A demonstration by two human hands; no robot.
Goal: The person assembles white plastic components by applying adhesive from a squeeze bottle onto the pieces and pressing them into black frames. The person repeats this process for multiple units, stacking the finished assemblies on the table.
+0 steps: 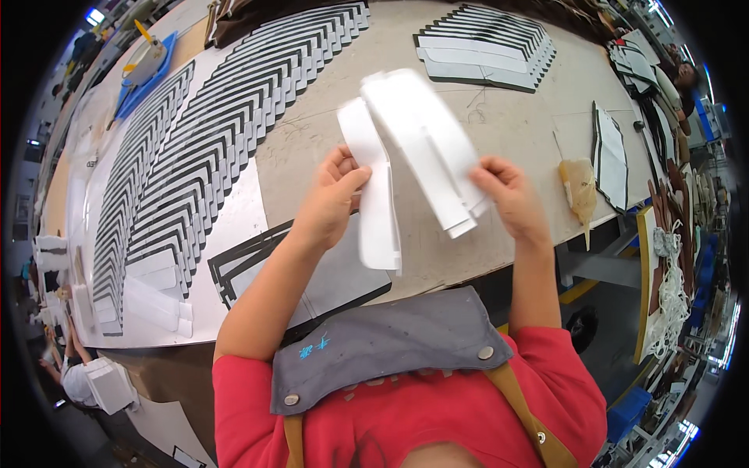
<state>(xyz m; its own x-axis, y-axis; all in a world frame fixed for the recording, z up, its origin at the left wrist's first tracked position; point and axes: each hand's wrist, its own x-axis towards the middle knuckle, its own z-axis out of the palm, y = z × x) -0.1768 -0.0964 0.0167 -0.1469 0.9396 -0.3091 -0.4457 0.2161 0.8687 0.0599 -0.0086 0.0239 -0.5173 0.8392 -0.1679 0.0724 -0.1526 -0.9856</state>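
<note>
The two white strips are in the air above the table (312, 129), not yet laid down: the left hand (337, 191) pinches the narrow strip (373, 203) between thumb and fingers, and the right hand (509, 195) holds the broad strip (417, 132) at its side edge, a little blurred. Their upper ends are very near; whether they touch, I cannot tell. Just below, a grey panel (351, 253) with black border lies flat, partly hidden by the left forearm. Farther out, much seems already done: the long overlapping rows (226, 148) at left and the smaller fan of pieces (484, 58) at upper right are neatly arranged. What is left, I judge, includes at least these held strips. At right lies an amber squeeze bottle (578, 187), beside a white panel (612, 160) with dark edges.
</note>
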